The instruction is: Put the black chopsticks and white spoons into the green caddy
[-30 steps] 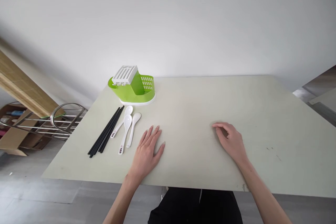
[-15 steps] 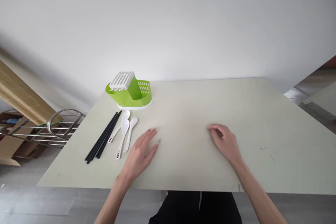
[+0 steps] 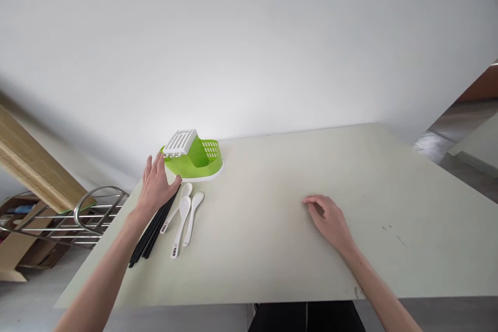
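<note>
Fingers of the left hand (image 3: 156, 185) spread wide just beside the green holder (image 3: 193, 156), above black chopsticks (image 3: 152, 228); right hand (image 3: 330, 220) rests loosely curled, empty.

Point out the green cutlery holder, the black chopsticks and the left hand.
green cutlery holder (image 3: 200, 158), head view, on its green side wall.
black chopsticks (image 3: 150, 236), head view, mid-length of the bundle below the wrist.
left hand (image 3: 156, 185), head view, on the back of the hand.

Glossy green plastic holder (image 3: 194, 158), matt black chopsticks (image 3: 150, 233), smooth table (image 3: 280, 249)
</note>
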Demonstrator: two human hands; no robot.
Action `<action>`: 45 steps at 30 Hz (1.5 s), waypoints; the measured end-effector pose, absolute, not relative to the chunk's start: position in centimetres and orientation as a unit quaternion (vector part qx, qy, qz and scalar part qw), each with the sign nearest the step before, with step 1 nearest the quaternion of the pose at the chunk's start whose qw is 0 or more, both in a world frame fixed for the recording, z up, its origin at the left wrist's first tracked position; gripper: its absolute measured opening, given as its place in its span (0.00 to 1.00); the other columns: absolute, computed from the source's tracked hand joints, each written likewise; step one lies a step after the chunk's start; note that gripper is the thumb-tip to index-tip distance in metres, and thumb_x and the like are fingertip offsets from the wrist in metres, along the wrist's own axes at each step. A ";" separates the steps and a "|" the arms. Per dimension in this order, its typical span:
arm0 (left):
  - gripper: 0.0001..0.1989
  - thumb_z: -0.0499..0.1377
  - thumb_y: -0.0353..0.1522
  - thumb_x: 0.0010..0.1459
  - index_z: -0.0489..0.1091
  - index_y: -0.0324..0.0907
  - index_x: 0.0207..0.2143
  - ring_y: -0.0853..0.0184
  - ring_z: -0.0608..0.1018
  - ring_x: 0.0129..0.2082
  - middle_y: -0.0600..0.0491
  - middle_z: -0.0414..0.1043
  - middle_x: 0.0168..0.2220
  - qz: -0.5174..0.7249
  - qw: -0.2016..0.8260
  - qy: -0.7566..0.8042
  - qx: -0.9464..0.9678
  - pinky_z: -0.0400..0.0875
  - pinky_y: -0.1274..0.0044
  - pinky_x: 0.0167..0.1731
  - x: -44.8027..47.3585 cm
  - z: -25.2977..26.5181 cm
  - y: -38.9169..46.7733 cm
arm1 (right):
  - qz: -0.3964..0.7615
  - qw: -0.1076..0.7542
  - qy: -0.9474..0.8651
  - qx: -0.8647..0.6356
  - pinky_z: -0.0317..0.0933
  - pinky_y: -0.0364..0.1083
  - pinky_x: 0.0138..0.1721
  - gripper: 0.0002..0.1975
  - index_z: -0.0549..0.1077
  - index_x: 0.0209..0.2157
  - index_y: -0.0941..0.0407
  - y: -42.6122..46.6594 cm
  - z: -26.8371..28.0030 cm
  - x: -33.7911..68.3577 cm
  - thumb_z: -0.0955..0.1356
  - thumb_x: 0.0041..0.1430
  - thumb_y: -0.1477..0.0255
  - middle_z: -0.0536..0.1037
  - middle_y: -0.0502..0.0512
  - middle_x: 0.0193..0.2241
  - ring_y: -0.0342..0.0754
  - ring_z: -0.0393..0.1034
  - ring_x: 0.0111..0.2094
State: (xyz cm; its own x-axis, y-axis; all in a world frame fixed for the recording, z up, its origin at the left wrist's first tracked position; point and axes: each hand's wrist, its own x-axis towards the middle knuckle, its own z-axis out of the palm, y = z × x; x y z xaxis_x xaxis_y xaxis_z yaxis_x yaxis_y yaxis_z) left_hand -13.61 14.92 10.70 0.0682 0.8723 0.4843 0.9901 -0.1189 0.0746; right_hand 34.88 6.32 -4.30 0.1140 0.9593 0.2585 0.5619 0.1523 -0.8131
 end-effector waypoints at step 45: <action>0.41 0.55 0.21 0.57 0.54 0.38 0.73 0.39 0.57 0.71 0.38 0.62 0.68 -0.174 0.114 -0.532 -0.821 0.65 0.52 0.63 15.5 5.3 16.5 | 0.211 0.444 -0.634 -0.597 0.64 0.57 0.54 0.13 0.78 0.37 0.50 7.1 -4.0 34.6 0.62 0.66 0.68 0.84 0.55 0.41 0.56 0.75 0.47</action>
